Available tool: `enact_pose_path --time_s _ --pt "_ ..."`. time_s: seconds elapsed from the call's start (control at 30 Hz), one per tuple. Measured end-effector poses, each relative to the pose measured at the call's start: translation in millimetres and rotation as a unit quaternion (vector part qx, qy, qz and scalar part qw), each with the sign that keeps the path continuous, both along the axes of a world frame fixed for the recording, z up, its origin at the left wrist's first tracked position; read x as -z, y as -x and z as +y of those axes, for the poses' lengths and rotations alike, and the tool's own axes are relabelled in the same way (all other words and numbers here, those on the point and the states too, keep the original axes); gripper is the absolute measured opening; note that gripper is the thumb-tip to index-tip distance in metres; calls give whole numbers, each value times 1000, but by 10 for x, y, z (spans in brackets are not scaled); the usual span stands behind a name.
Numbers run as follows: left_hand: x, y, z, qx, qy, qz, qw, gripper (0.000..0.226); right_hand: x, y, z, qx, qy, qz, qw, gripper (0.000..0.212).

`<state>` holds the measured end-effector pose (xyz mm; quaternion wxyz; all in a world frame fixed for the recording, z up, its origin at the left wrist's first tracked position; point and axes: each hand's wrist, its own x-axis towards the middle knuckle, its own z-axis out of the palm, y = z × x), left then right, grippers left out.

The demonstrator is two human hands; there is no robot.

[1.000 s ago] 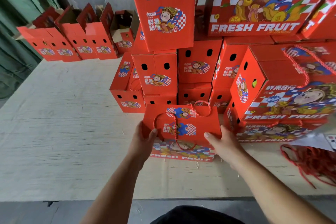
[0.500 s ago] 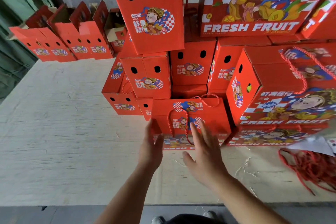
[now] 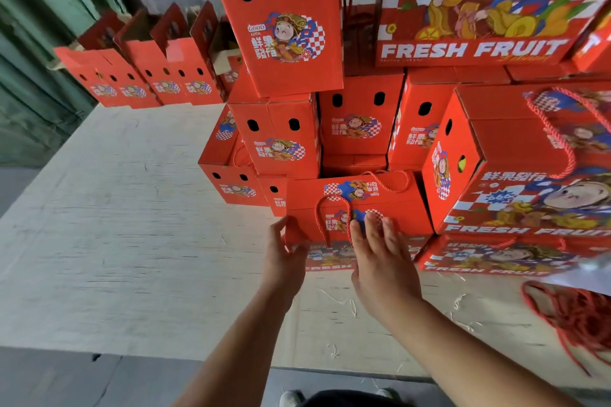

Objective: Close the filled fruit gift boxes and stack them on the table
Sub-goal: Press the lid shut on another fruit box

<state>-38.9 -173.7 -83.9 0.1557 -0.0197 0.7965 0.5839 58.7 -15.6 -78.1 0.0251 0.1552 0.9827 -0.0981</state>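
Note:
A closed red fruit gift box with a red rope handle sits on the pale table, pushed in against a stack of closed red boxes. My left hand touches its front left corner, thumb and fingers loosely spread. My right hand is flat and open, its fingertips against the box's front face near the rope handle. Neither hand grips anything. A larger closed box stands right beside it on another flat box.
A row of red boxes with open flaps stands at the far left of the table by a green wall. A tangle of red rope lies at the right front edge. The table's near edge runs just before my feet.
The box slid away from me into the stack. My hands let go of its sides; the right hand opened flat against its front, the left stayed at the corner.

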Motion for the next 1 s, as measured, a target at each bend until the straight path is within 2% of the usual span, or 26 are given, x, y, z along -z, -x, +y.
enact_pose_path --time_s 0.17,0.43,0.63,0.7,0.8,0.9,1.0 --pt "-39 -58 -36 -17 -26 -9 999 53 -99 -14 -73 -30 -58 -72 995 76" --pt "-97 109 13 11 13 6 1000 62 -269 243 -15 -58 -98 -123 986 61" --pt "-158 303 -90 46 -19 -60 997 66 -427 431 -20 -56 -126 -143 980 58" --pt "-188 265 -124 34 -26 -60 997 57 -434 414 -11 -42 -104 -148 983 59" --pt "-252 116 -160 -17 -16 -25 999 37 -388 323 -77 -28 -9 -106 994 69" --pt "-359 44 -243 -46 -65 6 997 18 -401 330 -386 -82 93 14 992 70" --pt "-545 169 -398 -42 -111 -7 993 20 -497 626 -745 -154 156 108 970 73"
